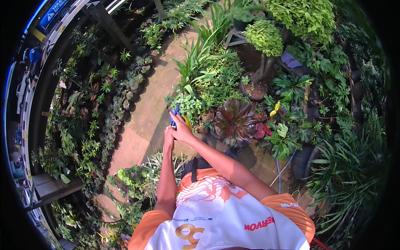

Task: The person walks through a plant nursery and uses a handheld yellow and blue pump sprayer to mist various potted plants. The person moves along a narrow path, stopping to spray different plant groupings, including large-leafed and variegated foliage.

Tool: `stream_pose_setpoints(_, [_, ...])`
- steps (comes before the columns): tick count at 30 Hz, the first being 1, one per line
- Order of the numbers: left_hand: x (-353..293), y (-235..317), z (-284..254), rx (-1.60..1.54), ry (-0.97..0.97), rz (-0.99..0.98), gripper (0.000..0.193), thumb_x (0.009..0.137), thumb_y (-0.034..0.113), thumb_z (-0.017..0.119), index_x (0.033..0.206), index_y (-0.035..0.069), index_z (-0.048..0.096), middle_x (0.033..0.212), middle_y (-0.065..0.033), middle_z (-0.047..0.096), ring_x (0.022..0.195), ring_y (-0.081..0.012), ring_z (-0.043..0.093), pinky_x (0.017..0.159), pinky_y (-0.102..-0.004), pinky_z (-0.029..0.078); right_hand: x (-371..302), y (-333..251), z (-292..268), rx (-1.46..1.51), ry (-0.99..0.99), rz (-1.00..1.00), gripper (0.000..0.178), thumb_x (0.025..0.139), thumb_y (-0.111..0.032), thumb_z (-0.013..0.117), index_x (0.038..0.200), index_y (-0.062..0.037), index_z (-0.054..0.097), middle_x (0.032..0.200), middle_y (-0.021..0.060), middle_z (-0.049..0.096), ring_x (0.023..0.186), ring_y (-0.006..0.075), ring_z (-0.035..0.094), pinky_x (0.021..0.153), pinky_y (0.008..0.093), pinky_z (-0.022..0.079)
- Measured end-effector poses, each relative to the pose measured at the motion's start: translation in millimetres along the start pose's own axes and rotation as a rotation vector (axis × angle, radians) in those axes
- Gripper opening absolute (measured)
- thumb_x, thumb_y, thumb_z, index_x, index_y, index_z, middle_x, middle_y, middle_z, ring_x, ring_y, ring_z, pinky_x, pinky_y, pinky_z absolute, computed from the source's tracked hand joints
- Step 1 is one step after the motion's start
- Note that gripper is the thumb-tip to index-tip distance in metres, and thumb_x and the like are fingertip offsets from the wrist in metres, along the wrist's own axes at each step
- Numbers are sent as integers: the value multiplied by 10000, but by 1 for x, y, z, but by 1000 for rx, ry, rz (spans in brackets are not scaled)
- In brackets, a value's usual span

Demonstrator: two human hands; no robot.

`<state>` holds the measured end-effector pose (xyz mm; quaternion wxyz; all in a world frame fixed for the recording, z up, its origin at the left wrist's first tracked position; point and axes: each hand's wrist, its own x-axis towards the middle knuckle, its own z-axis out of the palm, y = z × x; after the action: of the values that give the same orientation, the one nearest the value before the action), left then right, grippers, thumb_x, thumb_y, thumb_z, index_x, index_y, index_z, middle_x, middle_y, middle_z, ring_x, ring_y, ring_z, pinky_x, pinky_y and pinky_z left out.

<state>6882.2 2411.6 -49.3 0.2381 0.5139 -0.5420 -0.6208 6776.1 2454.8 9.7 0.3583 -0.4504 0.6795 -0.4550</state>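
My two hands meet in front of me over the brown path, close to the edge of a green plant bed. A small blue and yellow hand tool (176, 111) sticks out beyond the fingers; its exact kind is too small to make out. My right hand (181, 130) is closed about the tool, its fingers reaching forward along the blue part. Against its left side, my left hand (168, 134) is closed at the near end of the tool, its fingers mostly hidden. Just ahead of the tool grow pale green leafy plants (189, 103).
Right of my hands sits a dark red rosette plant (234, 121). Beyond it stands a potted small tree (259, 73). A blue hose (278, 170) runs near a dark round pot (303, 161). Succulents (133, 79) edge the path (143, 110) on the left. White-striped grassy leaves (164, 164) grow near my legs.
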Motion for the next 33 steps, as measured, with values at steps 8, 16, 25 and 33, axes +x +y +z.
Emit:
stream_pose_setpoints(8, [-12,21,-1,-94,-52,-44,333,977,259,343,867,37,565,692,-1,523,625,-105,484,576,-287,399,0,0,-5,190,75,-6,548,864,-204,632,1356,-37,460,1286,220,540,1176,318,541,969,371,446])
stream_pose_setpoints(16, [-37,36,-7,-172,-131,-59,318,884,210,341,939,16,587,622,0,494,559,-114,480,534,-263,395,37,40,-47,564,178,410,355,935,-349,559,1158,-75,593,1065,47,652,940,141,588,753,296,451])
stream_pose_setpoints(25, [-62,33,20,-172,-155,1,294,891,211,350,931,30,578,623,5,490,558,-101,466,539,-251,385,48,33,-55,761,104,665,240,885,-385,653,875,-145,651,804,-50,612,745,93,584,650,302,440])
stream_pose_setpoints(33, [-74,43,44,-210,-229,-5,280,898,188,378,960,11,586,630,-11,486,562,-98,447,547,-247,369,37,49,-83,982,83,671,248,966,-318,553,1040,-105,658,945,0,675,885,141,609,795,324,474])
